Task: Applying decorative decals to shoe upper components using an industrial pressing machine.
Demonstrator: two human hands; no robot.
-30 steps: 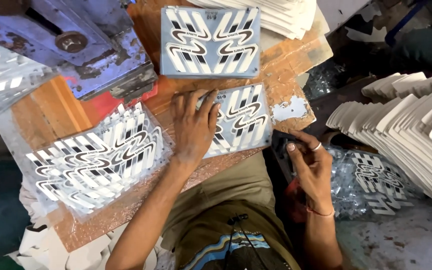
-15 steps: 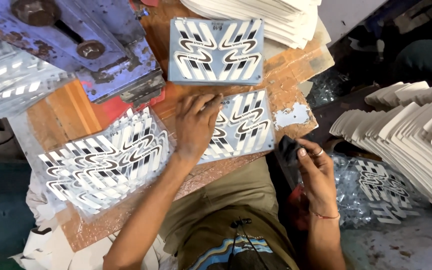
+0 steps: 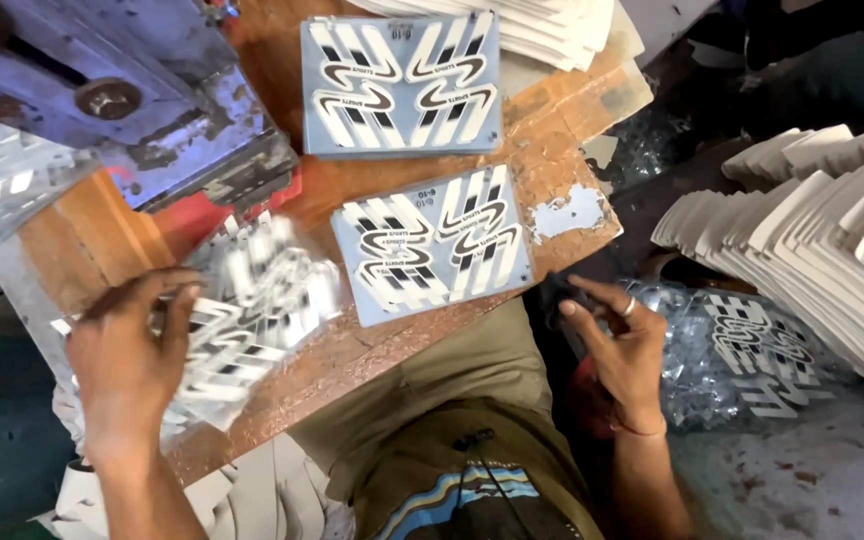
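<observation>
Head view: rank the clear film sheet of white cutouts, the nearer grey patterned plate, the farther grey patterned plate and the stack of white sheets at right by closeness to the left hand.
1. Clear film sheet, under the left hand.
2. Nearer grey plate, centre of the board.
3. Farther grey plate, top of the board.
4. White sheet stack, far right.
</observation>
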